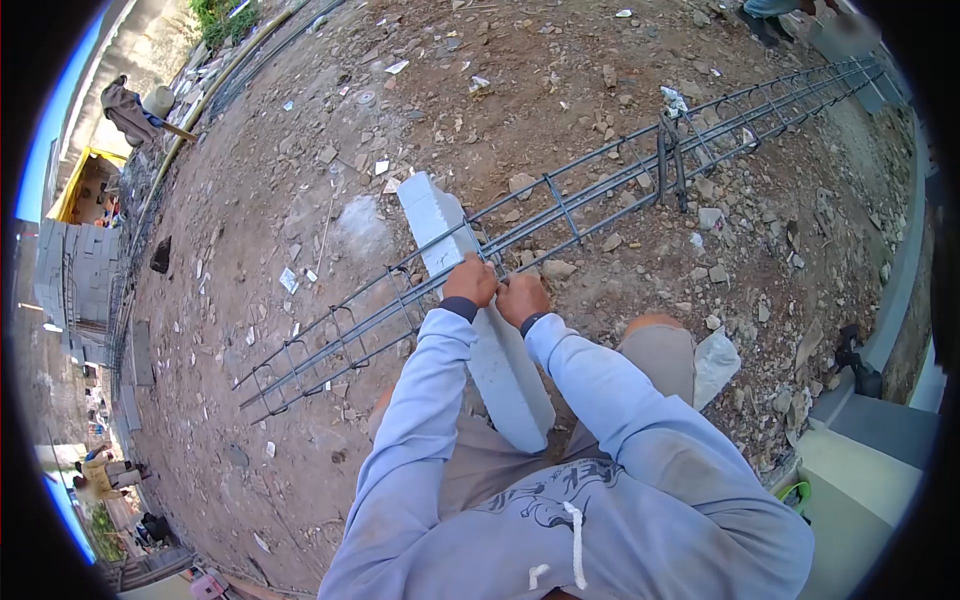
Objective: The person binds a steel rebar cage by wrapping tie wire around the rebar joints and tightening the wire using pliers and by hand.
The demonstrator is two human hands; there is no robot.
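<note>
A long rebar cage (pixel 560 205) of thin bars and stirrups runs from lower left to upper right, resting across a pale concrete block (pixel 512 375). Both of my hands are at the cage over the block, close together. My left hand (pixel 470 280) has its fingers closed at the near bars beside a stirrup. Just to its right, my right hand (pixel 523 299) is closed in a pinch at the same joint. What the fingertips hold is too small to make out. A dark metal tool or bar piece (pixel 670 165) lies across the cage farther right.
Rubble and white scraps cover the dirt ground (pixel 250 250). A clear plastic bag (pixel 715 365) lies by my right knee. Another person's legs (pixel 768 12) show at the top right, and a person (pixel 105 474) is at the far left. Grey blocks (pixel 80 280) are stacked at left.
</note>
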